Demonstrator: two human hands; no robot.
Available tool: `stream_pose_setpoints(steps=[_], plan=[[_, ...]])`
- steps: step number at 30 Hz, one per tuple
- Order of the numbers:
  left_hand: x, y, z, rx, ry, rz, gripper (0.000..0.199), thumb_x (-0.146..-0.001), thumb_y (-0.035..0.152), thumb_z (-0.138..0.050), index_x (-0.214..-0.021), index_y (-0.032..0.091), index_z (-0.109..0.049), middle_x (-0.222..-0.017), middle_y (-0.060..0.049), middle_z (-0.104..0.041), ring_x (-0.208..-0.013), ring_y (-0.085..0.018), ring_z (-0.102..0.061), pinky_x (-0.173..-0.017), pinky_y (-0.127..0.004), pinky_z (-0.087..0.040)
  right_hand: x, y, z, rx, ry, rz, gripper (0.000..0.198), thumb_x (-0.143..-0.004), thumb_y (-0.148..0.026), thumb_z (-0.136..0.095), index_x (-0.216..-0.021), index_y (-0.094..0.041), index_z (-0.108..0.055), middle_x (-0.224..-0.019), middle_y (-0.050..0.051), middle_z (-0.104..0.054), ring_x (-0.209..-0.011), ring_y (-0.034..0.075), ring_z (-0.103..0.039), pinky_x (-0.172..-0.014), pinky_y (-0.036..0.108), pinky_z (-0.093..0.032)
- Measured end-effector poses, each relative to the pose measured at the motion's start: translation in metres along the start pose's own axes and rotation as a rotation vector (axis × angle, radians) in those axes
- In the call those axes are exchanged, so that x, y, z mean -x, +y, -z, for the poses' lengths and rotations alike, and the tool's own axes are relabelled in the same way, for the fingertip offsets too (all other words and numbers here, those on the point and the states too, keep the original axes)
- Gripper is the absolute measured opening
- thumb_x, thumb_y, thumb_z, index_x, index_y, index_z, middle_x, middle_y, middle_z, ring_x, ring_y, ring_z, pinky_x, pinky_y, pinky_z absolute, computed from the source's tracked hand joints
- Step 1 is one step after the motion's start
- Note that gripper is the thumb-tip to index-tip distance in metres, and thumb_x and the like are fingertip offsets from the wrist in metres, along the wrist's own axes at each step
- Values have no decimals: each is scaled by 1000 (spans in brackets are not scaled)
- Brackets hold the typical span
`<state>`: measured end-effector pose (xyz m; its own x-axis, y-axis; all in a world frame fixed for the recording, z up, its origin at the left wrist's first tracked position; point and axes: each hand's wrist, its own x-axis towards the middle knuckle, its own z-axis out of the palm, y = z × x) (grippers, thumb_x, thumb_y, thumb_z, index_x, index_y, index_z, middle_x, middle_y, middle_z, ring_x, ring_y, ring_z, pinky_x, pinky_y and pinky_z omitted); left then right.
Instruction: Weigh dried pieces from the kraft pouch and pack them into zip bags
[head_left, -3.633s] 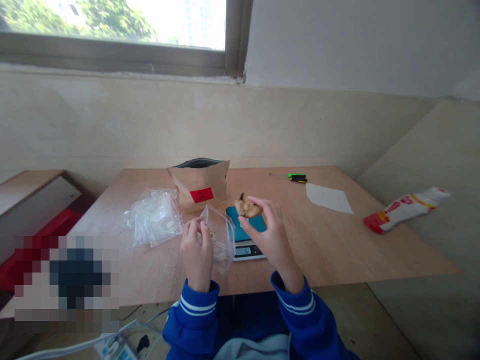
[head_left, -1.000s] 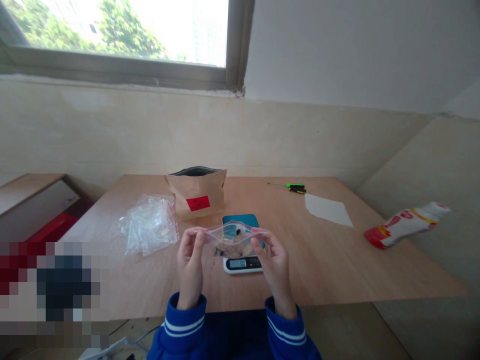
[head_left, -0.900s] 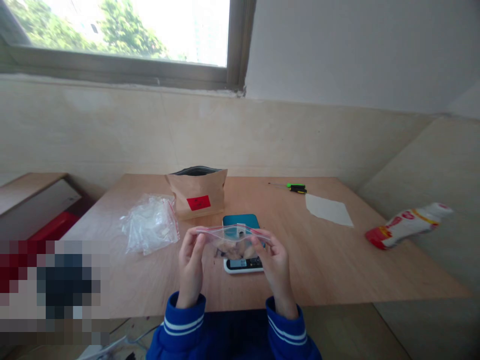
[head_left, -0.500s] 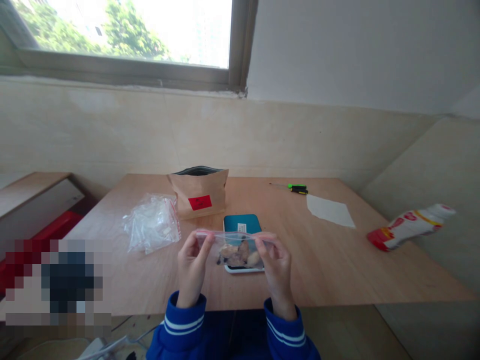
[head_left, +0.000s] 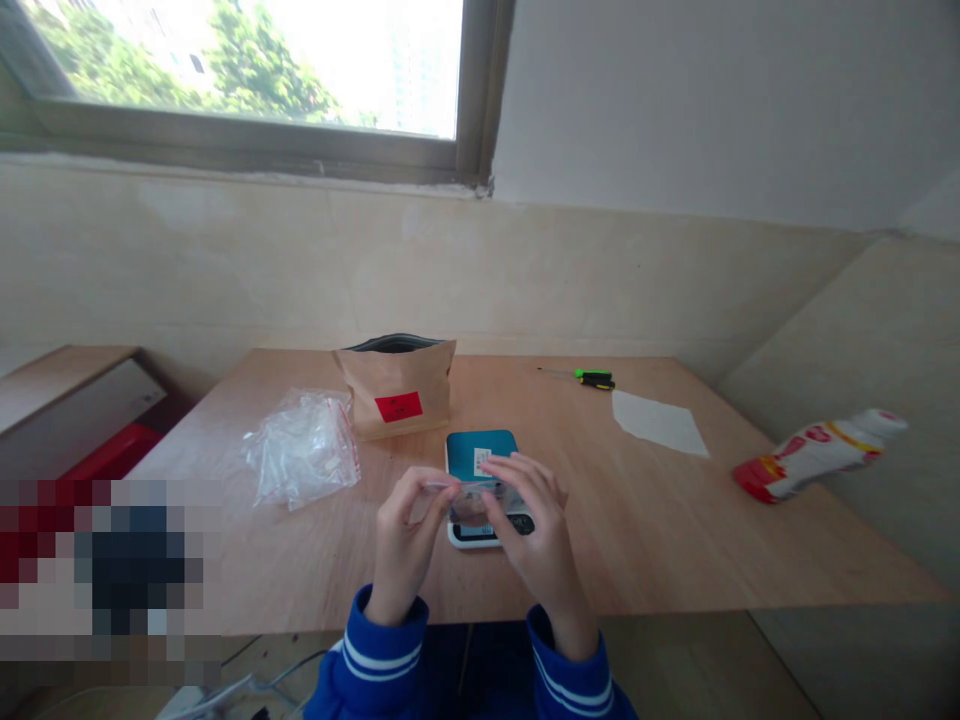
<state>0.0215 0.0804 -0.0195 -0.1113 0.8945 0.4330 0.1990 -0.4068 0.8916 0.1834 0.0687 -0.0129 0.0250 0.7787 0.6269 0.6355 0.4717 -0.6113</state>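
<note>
Head view, zip bag pinched in left hand, half-open right hand at other end, hold unclear

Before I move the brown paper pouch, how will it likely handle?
The brown paper pouch probably keeps its shape, since it stands upright. It gapes open, so anything inside might spill if tipped. Weight is unclear: the inside is hidden.

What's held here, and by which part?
A small clear bag: the left hand pinches its top edge; whether the right hand grips or only touches it is unclear.
</note>
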Motion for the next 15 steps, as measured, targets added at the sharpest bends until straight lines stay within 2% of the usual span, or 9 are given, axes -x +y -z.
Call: stream_pose_setpoints(steps=[2, 5, 10, 15], plan=[[0, 1, -1, -26, -12, -28, 12, -84, 32, -65, -79, 21, -68, -76, -3, -68, -73, -17, -63, -70, -27, -51, 0, -2, -2, 8, -3, 34, 9, -89, -28, -62, -93, -28, -70, -97, 2, -75, -107, 24, -62, -98, 44, -39], [-1, 2, -1, -43, -46, -54, 10, -84, 30, -65, -79, 22, -69, -77, -3, -68, -75, -18, -64, -72, -28, -50, 2, 1, -4, -25, 13, 29, 11, -90, -27, -61, -85, -28, -70, -83, 0, -75, -93, 23, -66, -88, 41, -42], [-3, 5, 0, -28, -130, -63, 10, -85, 29, -64, -81, 22, -68, -81, -4, -68, -78, -18, -65, -73, -27, -50, 3, 6, -2, -55, 18, 3, 16, -89, -22, -60, -79, -27, -70, -77, 0, -74, -82, 21, -66, -81, 39, -44], [-3, 4, -2, -1, -189, 14, 13, -86, 33, -62, -84, 21, -68, -82, -4, -70, -77, -17, -65, -71, -27, -50, 4, 4, -2, -27, 55, 12, 18, -88, -16, -60, -74, -25, -67, -70, -2, -71, -70, 18, -63, -74, 36, -41]])
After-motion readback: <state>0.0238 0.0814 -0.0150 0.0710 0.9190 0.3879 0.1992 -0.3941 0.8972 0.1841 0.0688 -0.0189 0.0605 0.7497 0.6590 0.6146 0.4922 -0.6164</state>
